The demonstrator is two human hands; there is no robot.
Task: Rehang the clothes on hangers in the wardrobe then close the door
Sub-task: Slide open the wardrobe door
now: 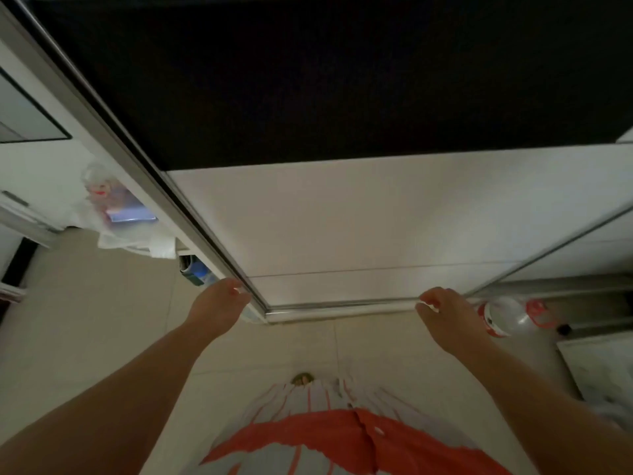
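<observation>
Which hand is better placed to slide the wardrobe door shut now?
Probably the left hand: its fingers touch the sliding door at its metal edge. The right hand rests near the bottom rail.

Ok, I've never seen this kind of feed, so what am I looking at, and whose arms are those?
There is one picture, from a wide-angle camera on a person's head, looking forward and down. The bare arms are that person's own. The left hand has its fingertips at the metal edge of a sliding wardrobe door, white below and dark above. The right hand, fingers curled, is at the door's lower frame; whether it grips is unclear. Neither hand carries anything. On the tiled floor lie plastic bags at left and a red-and-white container at right.
</observation>
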